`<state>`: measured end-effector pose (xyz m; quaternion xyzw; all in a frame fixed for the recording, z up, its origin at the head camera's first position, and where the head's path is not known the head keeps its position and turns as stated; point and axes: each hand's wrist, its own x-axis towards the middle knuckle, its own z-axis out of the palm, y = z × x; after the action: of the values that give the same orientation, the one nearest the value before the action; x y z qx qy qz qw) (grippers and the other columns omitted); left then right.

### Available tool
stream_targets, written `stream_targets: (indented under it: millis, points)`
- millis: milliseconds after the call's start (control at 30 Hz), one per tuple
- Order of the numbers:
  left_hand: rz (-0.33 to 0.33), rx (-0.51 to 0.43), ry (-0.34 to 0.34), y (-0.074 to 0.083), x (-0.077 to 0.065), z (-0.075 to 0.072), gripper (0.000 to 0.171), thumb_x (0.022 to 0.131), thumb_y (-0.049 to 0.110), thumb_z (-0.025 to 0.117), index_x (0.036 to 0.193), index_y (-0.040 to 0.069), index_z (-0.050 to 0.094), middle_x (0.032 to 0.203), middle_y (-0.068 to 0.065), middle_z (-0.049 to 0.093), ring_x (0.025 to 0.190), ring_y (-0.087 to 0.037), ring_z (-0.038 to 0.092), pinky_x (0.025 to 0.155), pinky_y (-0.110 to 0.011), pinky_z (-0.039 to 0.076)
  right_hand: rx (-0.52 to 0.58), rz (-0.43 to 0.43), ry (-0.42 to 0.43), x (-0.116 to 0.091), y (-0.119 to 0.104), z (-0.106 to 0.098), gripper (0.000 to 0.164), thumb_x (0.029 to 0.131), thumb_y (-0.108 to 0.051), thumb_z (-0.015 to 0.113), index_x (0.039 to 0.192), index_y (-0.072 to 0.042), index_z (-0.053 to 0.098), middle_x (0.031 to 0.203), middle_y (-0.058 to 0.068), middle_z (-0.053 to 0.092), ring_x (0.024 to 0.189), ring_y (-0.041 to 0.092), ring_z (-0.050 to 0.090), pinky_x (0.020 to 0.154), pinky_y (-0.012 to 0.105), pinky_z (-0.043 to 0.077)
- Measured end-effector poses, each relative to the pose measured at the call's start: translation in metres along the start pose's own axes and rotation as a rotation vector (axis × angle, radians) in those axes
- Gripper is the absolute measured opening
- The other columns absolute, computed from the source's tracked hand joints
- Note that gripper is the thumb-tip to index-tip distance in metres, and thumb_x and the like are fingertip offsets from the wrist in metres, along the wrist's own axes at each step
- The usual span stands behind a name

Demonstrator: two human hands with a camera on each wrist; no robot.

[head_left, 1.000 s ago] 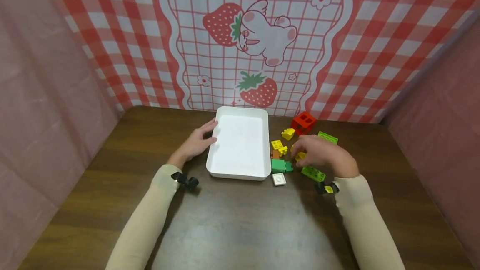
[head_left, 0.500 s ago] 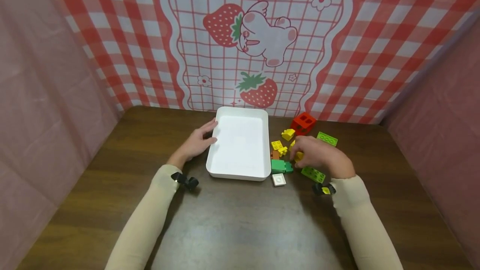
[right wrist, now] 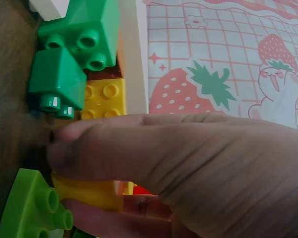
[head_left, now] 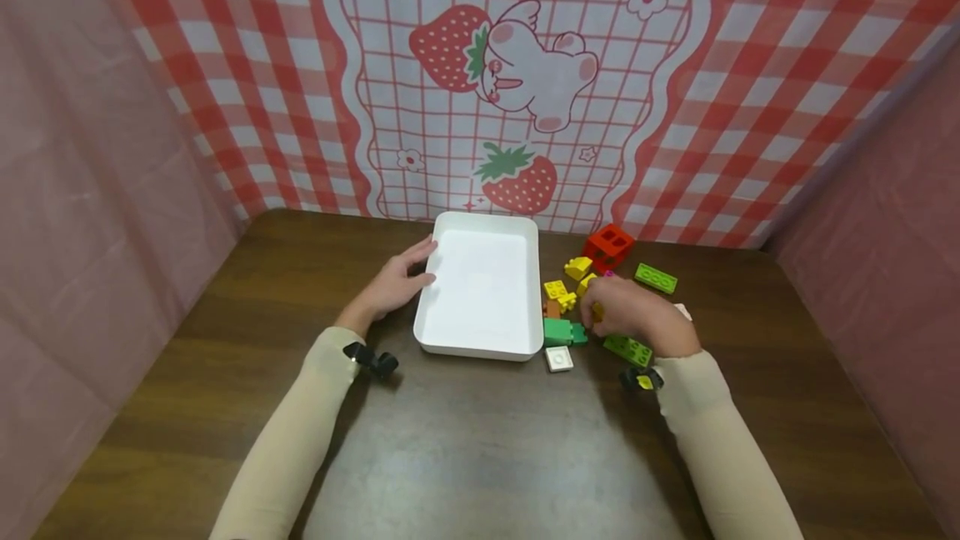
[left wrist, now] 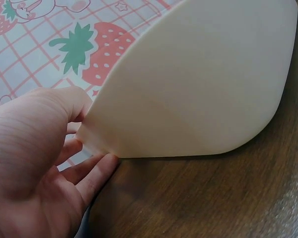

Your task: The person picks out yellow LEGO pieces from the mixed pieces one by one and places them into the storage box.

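My left hand [head_left: 390,283] touches the left wall of a white tray [head_left: 480,290], its fingers relaxed and spread. In the left wrist view the fingertips [left wrist: 108,161] meet the tray's outer wall [left wrist: 198,89]. On the right, my right hand [head_left: 637,313] reaches down among toy building bricks. Its thumb and fingers hold a yellow brick [right wrist: 89,193], which the hand mostly covers in the head view. Close by lie a green brick [head_left: 557,332], a smaller dark green brick [right wrist: 57,79] and a lime green brick [head_left: 627,349].
Right of the tray are a red window-like block [head_left: 609,247], a yellow brick [head_left: 578,267], a studded yellow brick [head_left: 555,289], a brown brick [head_left: 552,309], a white square piece [head_left: 558,359] and a lime brick [head_left: 656,278]. A patterned cloth [head_left: 517,165] hangs behind the wooden table [head_left: 480,448].
My right hand has shifted slightly left and down, its fingers closing on the yellow brick. A white piece now shows beside the wrist. My left hand and the tray stay put.
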<state>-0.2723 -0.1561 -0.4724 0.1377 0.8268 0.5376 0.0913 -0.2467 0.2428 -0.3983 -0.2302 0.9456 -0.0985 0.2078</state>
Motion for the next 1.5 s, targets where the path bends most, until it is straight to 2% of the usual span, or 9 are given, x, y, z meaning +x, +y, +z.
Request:
stream_targets:
  millis: [133, 400, 700, 967, 1233, 1400, 1500]
  points:
    - [-0.004, -0.001, -0.002, 0.003, -0.001, 0.0, 0.069, 0.113, 0.007, 0.06, 0.176, 0.005, 0.033, 0.192, -0.01, 0.02, 0.179, -0.037, 0.016, 0.144, -0.061, 0.021, -0.002, 0.015, -0.004, 0.002, 0.002, 0.002, 0.02, 0.09, 0.001, 0.087, 0.084, -0.018, 0.084, 0.105, 0.003, 0.079, 0.094, 0.023, 0.062, 0.085, 0.042, 0.065]
    - [-0.002, 0.007, -0.003, 0.001, 0.001, 0.0, 0.068, 0.113, 0.007, 0.06, 0.176, 0.004, 0.034, 0.191, -0.011, 0.02, 0.179, -0.037, 0.016, 0.145, -0.06, 0.02, -0.003, 0.027, -0.006, 0.0, 0.001, 0.0, 0.019, 0.09, 0.0, 0.087, 0.087, -0.018, 0.084, 0.104, 0.003, 0.079, 0.094, 0.024, 0.062, 0.085, 0.041, 0.064]
    - [0.01, 0.014, 0.0, -0.003, 0.002, 0.001, 0.068, 0.113, 0.008, 0.06, 0.175, 0.003, 0.033, 0.191, -0.013, 0.02, 0.179, -0.039, 0.015, 0.144, -0.061, 0.021, 0.026, 0.063, -0.026, -0.002, -0.001, -0.001, 0.013, 0.092, -0.005, 0.089, 0.098, -0.017, 0.086, 0.112, 0.005, 0.08, 0.099, 0.025, 0.063, 0.092, 0.047, 0.065]
    - [0.006, 0.008, -0.001, -0.003, 0.002, 0.001, 0.068, 0.113, 0.008, 0.06, 0.176, 0.004, 0.034, 0.191, -0.012, 0.02, 0.179, -0.038, 0.015, 0.144, -0.06, 0.021, 0.027, 0.061, -0.033, -0.004, -0.001, -0.004, 0.015, 0.095, -0.004, 0.085, 0.107, -0.014, 0.087, 0.117, 0.007, 0.081, 0.099, 0.025, 0.066, 0.088, 0.042, 0.067]
    - [0.005, 0.018, -0.004, -0.002, 0.002, 0.0, 0.068, 0.114, 0.009, 0.06, 0.176, 0.005, 0.033, 0.191, -0.012, 0.019, 0.179, -0.039, 0.015, 0.144, -0.061, 0.021, 0.053, 0.054, 0.015, -0.012, -0.001, -0.009, 0.02, 0.098, -0.005, 0.082, 0.117, -0.011, 0.086, 0.127, 0.012, 0.079, 0.106, 0.028, 0.068, 0.095, 0.047, 0.07]
    - [0.004, 0.018, -0.004, -0.002, 0.002, 0.0, 0.068, 0.114, 0.008, 0.059, 0.176, 0.004, 0.033, 0.191, -0.012, 0.019, 0.179, -0.039, 0.015, 0.144, -0.062, 0.02, 0.041, 0.014, 0.075, -0.014, 0.001, -0.012, 0.019, 0.098, -0.003, 0.081, 0.113, -0.011, 0.088, 0.133, 0.016, 0.075, 0.116, 0.034, 0.068, 0.104, 0.055, 0.067]
    - [0.006, 0.019, -0.003, -0.002, 0.002, -0.001, 0.068, 0.114, 0.008, 0.059, 0.176, 0.003, 0.033, 0.191, -0.013, 0.019, 0.179, -0.04, 0.015, 0.144, -0.062, 0.02, -0.002, -0.022, 0.122, -0.013, 0.002, -0.014, 0.017, 0.097, -0.005, 0.083, 0.112, -0.011, 0.089, 0.131, 0.016, 0.075, 0.118, 0.035, 0.068, 0.108, 0.059, 0.065]
